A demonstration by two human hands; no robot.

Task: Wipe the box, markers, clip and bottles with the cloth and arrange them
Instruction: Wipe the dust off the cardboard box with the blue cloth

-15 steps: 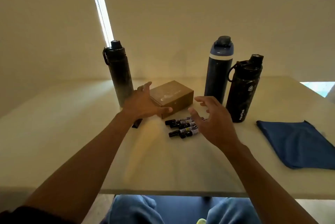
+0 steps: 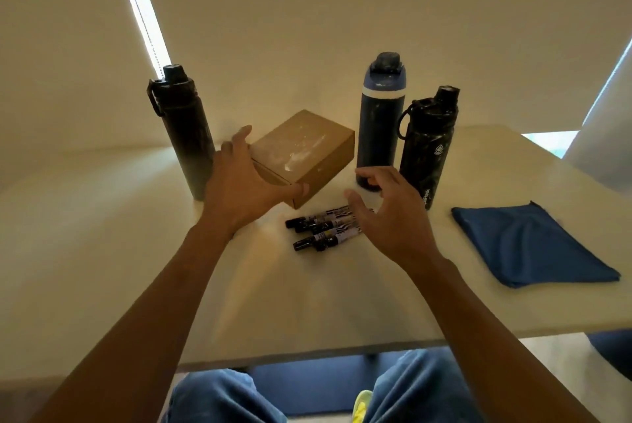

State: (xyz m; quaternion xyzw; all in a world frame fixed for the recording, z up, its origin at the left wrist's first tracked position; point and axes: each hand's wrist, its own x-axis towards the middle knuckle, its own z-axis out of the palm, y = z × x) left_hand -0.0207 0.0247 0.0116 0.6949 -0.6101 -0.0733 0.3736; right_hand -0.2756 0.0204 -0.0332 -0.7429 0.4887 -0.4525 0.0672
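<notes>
You're starting on the box, by the look of it: left hand framing its near corner, spread wide, right hand hovering loosely open above the markers (holding nothing). Next you're needing the cloth.

A pale table stands against a cream wall, a bright strip of daylight slanting up at left and blue floor below its near edge
</notes>
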